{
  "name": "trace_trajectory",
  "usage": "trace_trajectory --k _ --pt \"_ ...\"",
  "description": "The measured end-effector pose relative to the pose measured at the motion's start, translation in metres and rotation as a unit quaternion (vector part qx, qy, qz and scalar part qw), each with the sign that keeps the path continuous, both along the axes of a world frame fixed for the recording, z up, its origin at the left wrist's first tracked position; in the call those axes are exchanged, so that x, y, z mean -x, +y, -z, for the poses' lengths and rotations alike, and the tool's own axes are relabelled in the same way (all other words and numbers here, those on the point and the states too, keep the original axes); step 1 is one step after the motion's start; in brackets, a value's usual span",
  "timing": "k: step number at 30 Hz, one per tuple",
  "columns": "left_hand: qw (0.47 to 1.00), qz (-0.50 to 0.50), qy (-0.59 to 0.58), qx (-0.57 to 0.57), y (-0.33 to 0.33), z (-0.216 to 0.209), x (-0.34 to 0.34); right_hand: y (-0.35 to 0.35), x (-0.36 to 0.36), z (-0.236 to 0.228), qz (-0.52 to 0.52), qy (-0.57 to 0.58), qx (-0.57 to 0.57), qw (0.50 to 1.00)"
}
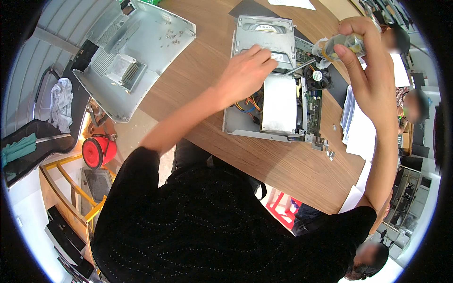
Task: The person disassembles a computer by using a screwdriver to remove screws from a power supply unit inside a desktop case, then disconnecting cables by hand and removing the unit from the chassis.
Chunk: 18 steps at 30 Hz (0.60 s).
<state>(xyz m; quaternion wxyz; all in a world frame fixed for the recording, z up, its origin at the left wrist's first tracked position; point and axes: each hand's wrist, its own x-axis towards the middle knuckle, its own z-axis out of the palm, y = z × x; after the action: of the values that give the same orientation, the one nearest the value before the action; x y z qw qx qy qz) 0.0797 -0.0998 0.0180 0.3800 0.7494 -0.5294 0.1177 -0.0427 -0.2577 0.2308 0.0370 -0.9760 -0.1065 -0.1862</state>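
A slim desktop computer case [231,123] lies opened on the table in front of me. At its far end is a metal drive cage [243,37], and my left hand [247,70] grips its near part with bent fingers; the fingertips are partly hidden. My right hand [370,61], raised at the right, is closed around a screwdriver [325,51] with a thick, see-through yellowish handle. Its shaft slants down to the near edge of the cage, where the tip is hard to make out. Below the shaft sits a black fan [317,76]. A silver power supply [279,104] fills the case's middle.
At the left lies the case cover [165,61] with several loose screws [171,37] and a heatsink [125,71] on it. Small metal parts [329,153] lie near the case's corner. Papers [358,125] stack at the right. Other people are at the far right.
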Motion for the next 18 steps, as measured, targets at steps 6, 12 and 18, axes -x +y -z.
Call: trace_trajectory --k 6,12,18 --pt "0.951 0.290 -0.108 -0.009 -0.090 -0.031 -0.050 0.000 0.003 0.001 -0.041 -0.037 -0.021 0.998" --pt "0.939 0.315 -0.065 -0.124 -0.087 -0.037 -0.079 0.001 0.016 -0.002 -0.024 -0.039 -0.017 0.999" --pt "0.969 0.225 0.097 0.042 0.027 -0.029 -0.122 0.001 0.017 0.007 -0.031 -0.053 -0.055 0.997"
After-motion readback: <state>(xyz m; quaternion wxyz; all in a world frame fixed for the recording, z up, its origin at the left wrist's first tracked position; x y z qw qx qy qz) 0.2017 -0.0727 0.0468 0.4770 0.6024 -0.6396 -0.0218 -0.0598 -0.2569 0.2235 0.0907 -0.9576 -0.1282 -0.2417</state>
